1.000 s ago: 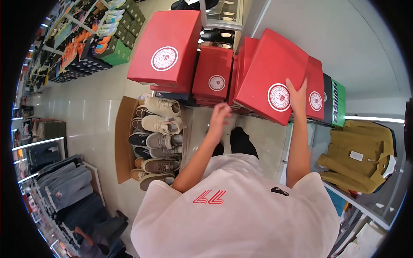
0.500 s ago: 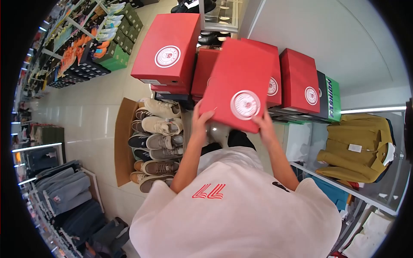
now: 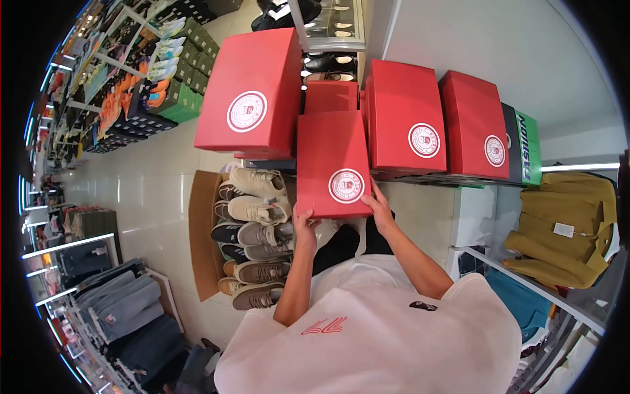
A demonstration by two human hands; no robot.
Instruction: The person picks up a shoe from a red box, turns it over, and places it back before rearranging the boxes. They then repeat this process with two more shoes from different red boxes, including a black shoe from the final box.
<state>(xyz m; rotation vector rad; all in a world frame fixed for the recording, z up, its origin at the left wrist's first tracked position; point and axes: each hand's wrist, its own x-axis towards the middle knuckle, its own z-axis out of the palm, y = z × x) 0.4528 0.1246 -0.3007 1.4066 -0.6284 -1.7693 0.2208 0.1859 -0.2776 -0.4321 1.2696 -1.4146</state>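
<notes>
A red shoebox [image 3: 333, 148] with a round white logo is held between both hands, in front of my body. My left hand [image 3: 306, 226] grips its near left corner, and my right hand [image 3: 378, 202] its near right corner beside the logo. Behind it, another red box [image 3: 331, 97] partly shows. A large red box [image 3: 249, 92] stands to the left. Two more red boxes [image 3: 407, 115] [image 3: 476, 125] stand to the right. Whether the held box rests on anything underneath is hidden.
An open cardboard carton [image 3: 205, 236] of several shoes [image 3: 262, 209] lies on the floor at the left. A green box [image 3: 529, 148] ends the row at the right. Clothes racks [image 3: 125, 295] and a mustard garment [image 3: 558, 226] flank both sides.
The held box has moved left and toward my body, now sitting straighter, between the large left box and the right-hand boxes. Both hands have moved down with it.
</notes>
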